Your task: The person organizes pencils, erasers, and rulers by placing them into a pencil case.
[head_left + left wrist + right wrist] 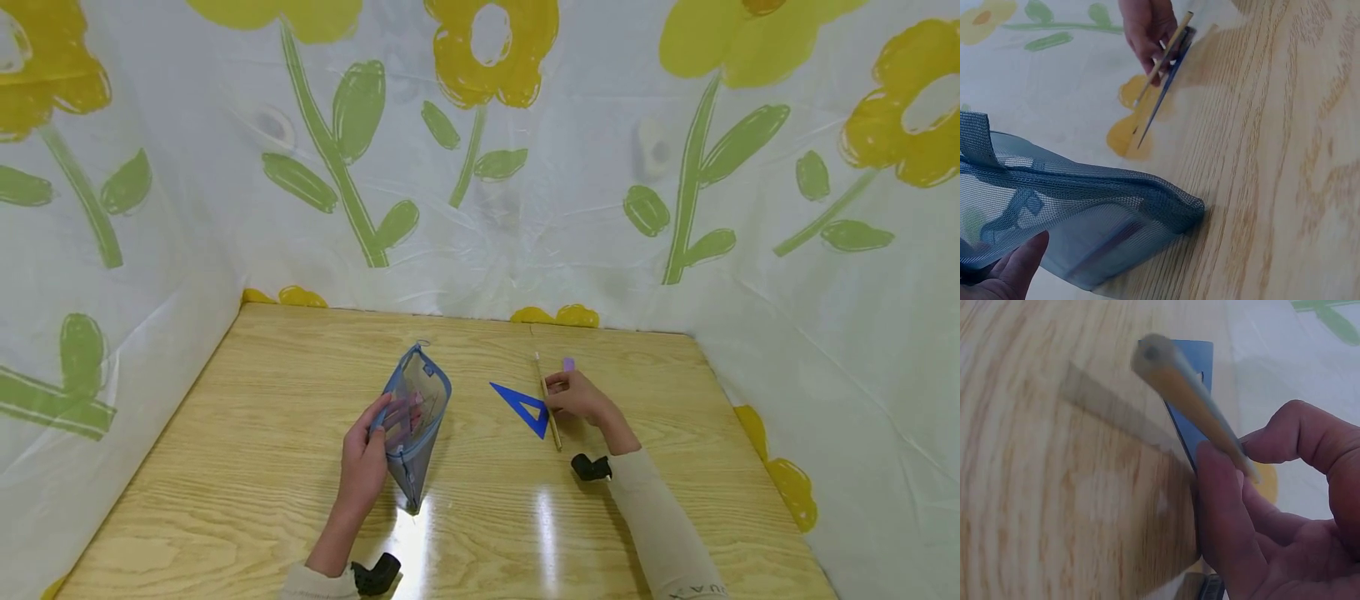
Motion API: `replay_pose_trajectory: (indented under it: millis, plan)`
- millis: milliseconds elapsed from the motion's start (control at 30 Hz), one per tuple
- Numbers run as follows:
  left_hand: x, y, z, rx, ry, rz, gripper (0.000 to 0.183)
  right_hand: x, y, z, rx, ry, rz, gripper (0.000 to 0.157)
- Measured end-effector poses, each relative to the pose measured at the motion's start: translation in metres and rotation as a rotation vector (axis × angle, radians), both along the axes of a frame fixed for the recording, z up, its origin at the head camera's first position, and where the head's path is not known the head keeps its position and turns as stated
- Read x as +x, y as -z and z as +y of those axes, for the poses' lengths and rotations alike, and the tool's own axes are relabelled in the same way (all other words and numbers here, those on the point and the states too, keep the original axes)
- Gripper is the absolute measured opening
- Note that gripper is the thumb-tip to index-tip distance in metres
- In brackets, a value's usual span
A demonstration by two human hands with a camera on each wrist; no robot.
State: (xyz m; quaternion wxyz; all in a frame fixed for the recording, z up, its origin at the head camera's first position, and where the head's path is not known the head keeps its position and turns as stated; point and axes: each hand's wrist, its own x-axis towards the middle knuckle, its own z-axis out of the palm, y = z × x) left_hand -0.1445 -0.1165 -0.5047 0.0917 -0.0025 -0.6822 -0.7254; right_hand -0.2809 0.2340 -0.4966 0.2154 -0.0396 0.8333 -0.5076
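My left hand (365,458) grips the side of a blue-grey mesh pencil case (422,467), whose zipped top gapes wide. Pinkish items (415,408) show inside it, and in the left wrist view the thumb (1025,259) lies against the mesh. Over at the right, my right hand (581,398) pinches a pencil (555,425) between thumb and fingertips. The pencil slants, its blunt end (1154,353) towards the right wrist camera. A blue set square (519,406) is right beside the pencil and overlaps it in the right wrist view. Behind the hand a purple piece (568,364) is partly hidden.
The wood-grain table (247,450) is walled on its back and sides by a white sheet (570,242) printed with yellow flowers. Black wrist mounts (377,575) jut from both sleeves, low over the tabletop.
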Motion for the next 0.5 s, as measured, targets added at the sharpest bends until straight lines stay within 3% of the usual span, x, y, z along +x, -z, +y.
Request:
replay_pose_trajectory:
  millis: [167, 500]
  plan:
    - [0.0003, 0.0016, 0.0000, -0.002, -0.005, -0.012, 0.050, 0.0010, 0.0032, 0.0013, -0.026, 0.037, -0.008, 0.063]
    - [0.0009, 0.0000, 0.0000, 0.007, 0.004, 0.011, 0.049, 0.0087, 0.0039, -0.0009, -0.092, 0.056, 0.062, 0.054]
